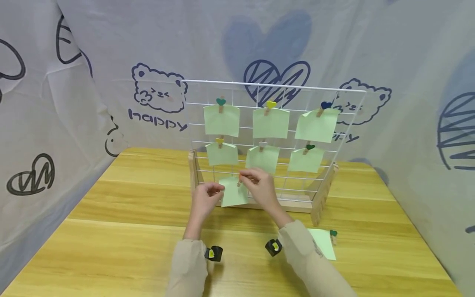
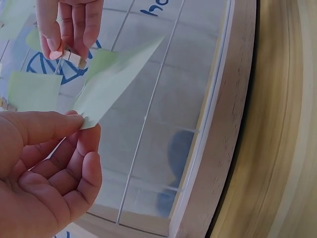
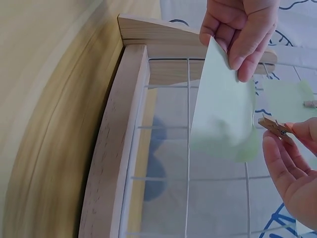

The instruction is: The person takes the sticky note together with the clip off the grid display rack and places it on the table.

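My left hand (image 1: 205,200) pinches a pale green paper note (image 1: 233,194) by its left side, between thumb and forefinger. The note hangs in front of the lower left part of a white wire grid (image 1: 293,190), its free side bent in the left wrist view. With thumb and fingertips, my right hand (image 1: 262,190) holds a small wooden clothespin (image 3: 275,127) that has an orange-red end, mostly covered by the fingers. The clothespin's tip is right at the note's upper edge. Two rows of green notes (image 1: 222,120) hang above, each under a heart-topped clothespin (image 1: 271,105).
A wooden stand (image 1: 318,206) carries the grid on the wooden table (image 1: 122,231). Another green note (image 1: 323,243) lies at the right, partly behind my right sleeve, with a green-heart clothespin (image 1: 333,236) at its corner. A printed cloth (image 1: 208,45) hangs behind.
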Motion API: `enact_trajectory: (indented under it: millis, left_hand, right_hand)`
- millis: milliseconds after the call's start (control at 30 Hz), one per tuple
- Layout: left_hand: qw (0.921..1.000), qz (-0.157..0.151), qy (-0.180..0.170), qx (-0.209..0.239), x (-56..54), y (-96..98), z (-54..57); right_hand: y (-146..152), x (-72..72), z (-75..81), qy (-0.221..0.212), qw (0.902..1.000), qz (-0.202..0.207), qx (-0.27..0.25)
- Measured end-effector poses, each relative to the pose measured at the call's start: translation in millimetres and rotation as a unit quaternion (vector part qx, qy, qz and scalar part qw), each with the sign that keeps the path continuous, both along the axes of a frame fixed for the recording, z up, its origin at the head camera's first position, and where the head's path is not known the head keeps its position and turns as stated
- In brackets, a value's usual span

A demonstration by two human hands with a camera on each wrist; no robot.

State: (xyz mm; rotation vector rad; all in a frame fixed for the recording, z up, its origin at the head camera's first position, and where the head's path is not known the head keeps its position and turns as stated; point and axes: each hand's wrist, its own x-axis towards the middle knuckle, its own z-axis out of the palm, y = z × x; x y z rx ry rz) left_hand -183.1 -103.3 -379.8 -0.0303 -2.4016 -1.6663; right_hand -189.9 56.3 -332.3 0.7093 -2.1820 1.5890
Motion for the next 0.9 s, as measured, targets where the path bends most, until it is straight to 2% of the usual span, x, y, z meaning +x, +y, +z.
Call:
enact_trajectory:
  millis: [200, 367, 500, 900]
  left_hand:
    - [0.9999, 0.001, 0.000, -0.017, -0.3, 6.7, -2.2]
    - [0.9991, -0.004, 0.020, -0.037, -0.3, 11.8, -3.3]
    - [0.9986, -0.014, 0.037, -0.036, -0.2, 16.0, -3.0]
    - [0.9990, -0.034, 0.021, -0.019, 1.5, 27.8, -3.0]
  right_hand:
    - [8.5, 1.7, -2.7, -0.013, 0.9999, -0.003, -0.007]
    - [15.1, 2.0, -7.7, -0.017, 0.9997, 0.002, -0.017]
    - [20.5, 3.4, -10.1, -0.019, 0.9997, 0.000, -0.014]
    - [41.3, 2.3, -21.9, -0.048, 0.9986, -0.021, -0.005]
